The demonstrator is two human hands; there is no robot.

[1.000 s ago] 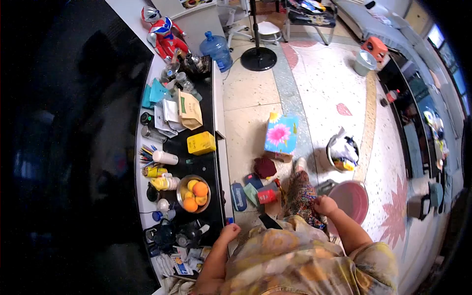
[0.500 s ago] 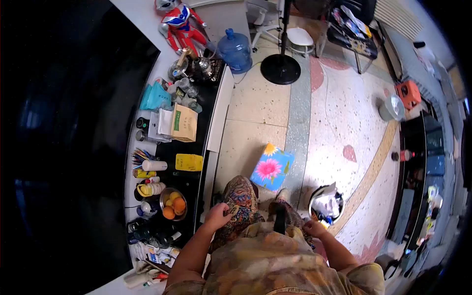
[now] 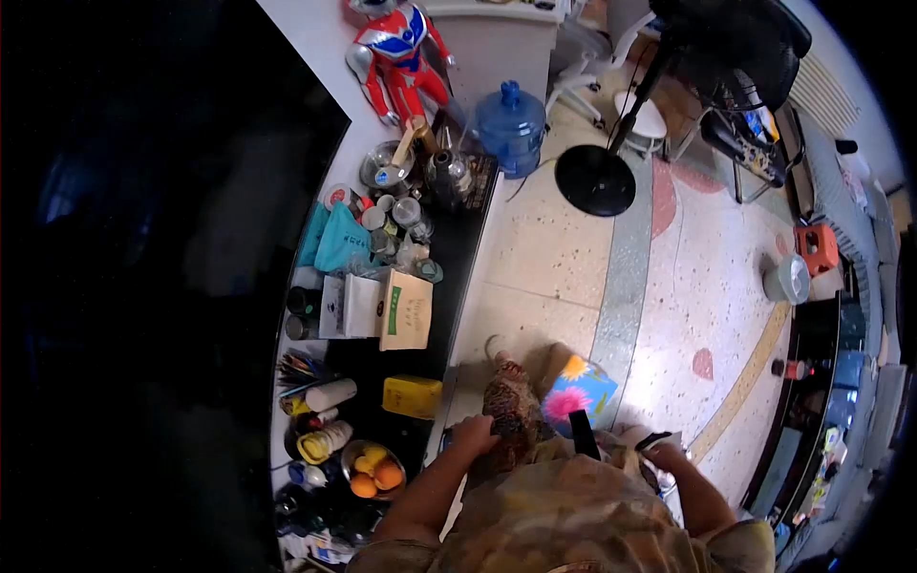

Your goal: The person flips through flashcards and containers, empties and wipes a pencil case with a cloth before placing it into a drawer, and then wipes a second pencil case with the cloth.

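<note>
My left hand point(image 3: 475, 435) hangs beside my patterned trouser leg point(image 3: 512, 406), its fingers curled in and no object showing in them. To the other side, my right hand point(image 3: 667, 455) overlaps the bin point(image 3: 653, 440) with white and dark contents; its fingers are mostly hidden. Between the two hands, beyond my shirt, a box point(image 3: 585, 390) with a blue flower print stands on the floor just ahead of my feet. Near my left forearm, a metal bowl point(image 3: 398, 489) of oranges and yellow fruit sits on the black cabinet top.
Along the left, the cabinet carries a yellow box point(image 3: 413, 397), a paper bag point(image 3: 406, 310), jars and a kettle point(image 3: 449, 177). Ahead stand a blue water jug point(image 3: 511, 129) and a black fan base point(image 3: 595, 180). A grey bucket point(image 3: 787, 279) and orange stool point(image 3: 817, 248) are right.
The view has shifted, so the cabinet, jug and box appear lower and further right. My left leg has stepped forward beside the box. The right hand now overlaps the bin in view.
</note>
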